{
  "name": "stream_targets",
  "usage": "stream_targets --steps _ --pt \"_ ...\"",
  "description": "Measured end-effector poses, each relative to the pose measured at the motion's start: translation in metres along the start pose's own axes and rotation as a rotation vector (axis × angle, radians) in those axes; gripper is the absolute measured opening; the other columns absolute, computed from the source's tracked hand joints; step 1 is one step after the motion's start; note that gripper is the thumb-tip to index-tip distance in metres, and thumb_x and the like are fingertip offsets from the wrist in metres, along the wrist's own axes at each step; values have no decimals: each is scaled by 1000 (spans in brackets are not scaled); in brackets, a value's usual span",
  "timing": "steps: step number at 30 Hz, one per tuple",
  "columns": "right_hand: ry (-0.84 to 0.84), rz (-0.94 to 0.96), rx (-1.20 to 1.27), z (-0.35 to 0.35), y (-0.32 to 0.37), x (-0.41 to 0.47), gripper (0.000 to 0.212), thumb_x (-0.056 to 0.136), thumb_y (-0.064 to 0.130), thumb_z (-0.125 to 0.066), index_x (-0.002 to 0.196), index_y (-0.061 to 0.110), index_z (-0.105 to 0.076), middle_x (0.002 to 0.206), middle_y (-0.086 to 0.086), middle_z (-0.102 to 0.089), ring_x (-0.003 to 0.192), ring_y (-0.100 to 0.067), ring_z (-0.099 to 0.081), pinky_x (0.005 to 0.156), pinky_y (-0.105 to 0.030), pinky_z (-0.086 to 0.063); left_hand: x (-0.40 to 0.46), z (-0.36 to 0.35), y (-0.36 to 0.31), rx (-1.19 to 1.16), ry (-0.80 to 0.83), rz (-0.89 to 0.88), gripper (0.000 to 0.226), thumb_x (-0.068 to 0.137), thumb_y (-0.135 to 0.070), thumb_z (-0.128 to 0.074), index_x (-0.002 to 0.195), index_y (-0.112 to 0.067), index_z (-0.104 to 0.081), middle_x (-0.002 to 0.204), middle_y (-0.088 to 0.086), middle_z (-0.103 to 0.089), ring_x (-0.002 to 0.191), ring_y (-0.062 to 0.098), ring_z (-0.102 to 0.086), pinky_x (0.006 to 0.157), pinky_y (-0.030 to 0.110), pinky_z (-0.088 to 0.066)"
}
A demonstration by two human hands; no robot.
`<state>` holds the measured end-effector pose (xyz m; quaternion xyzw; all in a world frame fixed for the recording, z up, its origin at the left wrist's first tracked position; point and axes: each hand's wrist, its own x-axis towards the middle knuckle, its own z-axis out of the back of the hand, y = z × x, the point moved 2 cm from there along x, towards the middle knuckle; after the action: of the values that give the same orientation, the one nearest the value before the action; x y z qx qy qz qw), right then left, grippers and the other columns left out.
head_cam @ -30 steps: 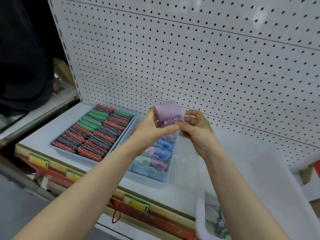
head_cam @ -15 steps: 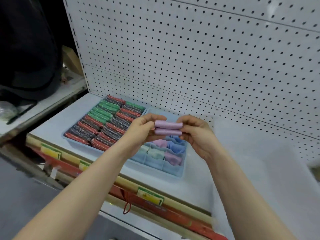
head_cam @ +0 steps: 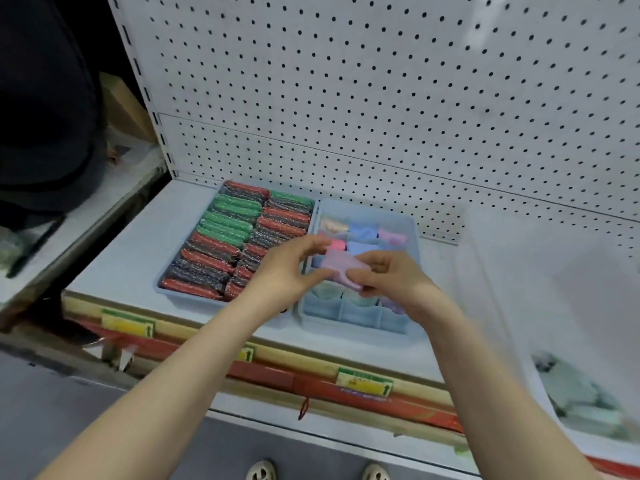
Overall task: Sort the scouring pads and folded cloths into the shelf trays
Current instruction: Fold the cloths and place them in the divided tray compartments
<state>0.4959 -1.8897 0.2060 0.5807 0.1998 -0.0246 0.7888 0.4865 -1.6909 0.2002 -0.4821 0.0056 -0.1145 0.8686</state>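
Note:
A folded lilac cloth (head_cam: 341,267) hangs just above the middle of the divided blue tray (head_cam: 414,237). My right hand (head_cam: 391,277) grips the cloth from the right, thumb on top. Beside its left edge, my left hand (head_cam: 287,271) has its fingers spread and relaxed, fingertips near the cloth; whether they touch it is blurred. Several folded cloths in pink, blue, peach and purple fill the tray's compartments. To the left, a second blue tray (head_cam: 165,289) is packed with rows of red, green and dark scouring pads (head_cam: 228,233).
A white pegboard (head_cam: 381,98) backs the shelf. Price tags (head_cam: 363,381) line the shelf's front rail. A clear plastic bin (head_cam: 554,306) with greenish cloths stands at the right. A dark-clothed person (head_cam: 45,98) is at the far left.
Both hands have lowered the lilac cloth from in front of the pegboard down to the divided tray. My left hand has loosened its hold and spread its fingers. The camera tilted downward.

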Motion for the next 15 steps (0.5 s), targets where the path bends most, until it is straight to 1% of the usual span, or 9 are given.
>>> stream_targets --steps 1,2,3,4,6,7,10,13,15 --pt "-53 15 -109 -2 -9 1 25 83 8 -76 107 5 -70 82 -4 -71 75 -15 -64 76 -33 -59 -4 0 9 190 1 -37 41 87 -34 -71 126 -33 -60 122 -11 -63 115 8 -55 94 24 -42" --pt "-91 47 -256 -4 -16 1 25 81 9 -77 105 9 -70 84 -5 -71 77 -15 -64 80 -35 -56 -7 0 17 337 14 -76 38 89 -36 -68 126 -31 -61 123 -10 -62 119 12 -51 96 26 -37" --pt "-111 85 -406 -8 -23 1 23 79 11 -78 102 15 -71 84 -2 -71 77 -14 -63 80 -31 -53 -11 -1 25 427 37 -106 36 90 -36 -65 126 -27 -62 125 -8 -62 122 16 -47 100 28 -34" --pt "-118 128 -520 -13 -28 1 21 77 14 -79 96 21 -72 81 2 -70 74 -11 -61 76 -24 -49 -15 -2 31 470 56 -123 36 92 -34 -64 126 -24 -62 126 -7 -61 125 18 -44 104 30 -32" --pt "-97 213 -622 -25 -34 2 19 74 15 -79 86 28 -71 74 10 -67 68 -2 -56 65 -12 -40 -21 -5 42 463 49 -146 35 92 -29 -64 126 -19 -63 127 -5 -60 127 19 -42 108 31 -32" --pt "-85 245 -643 -30 -36 5 20 74 15 -79 84 30 -71 72 12 -66 66 0 -55 63 -9 -38 -23 -6 45 448 30 -162 35 92 -27 -64 125 -17 -64 127 -5 -60 126 19 -42 108 29 -31" --pt "-66 290 -666 -39 -35 12 17 72 20 -81 84 29 -72 74 10 -70 72 -4 -59 67 -14 -42 -24 -8 49 429 -11 -184 34 93 -23 -63 126 -15 -65 127 -5 -59 124 15 -42 103 21 -27" --pt "4 315 -756 -36 -30 17 22 70 32 -82 90 28 -72 81 12 -71 76 -3 -63 73 -21 -48 -22 -7 52 415 -19 -178 34 93 -22 -63 126 -15 -65 126 -6 -59 123 14 -42 102 22 -31" --pt "35 317 -814 -29 -26 18 28 69 39 -81 93 30 -71 84 14 -70 78 -3 -63 72 -22 -51 -21 -7 53 404 -17 -177 34 92 -21 -64 125 -16 -65 124 -7 -59 121 14 -44 101 22 -32"
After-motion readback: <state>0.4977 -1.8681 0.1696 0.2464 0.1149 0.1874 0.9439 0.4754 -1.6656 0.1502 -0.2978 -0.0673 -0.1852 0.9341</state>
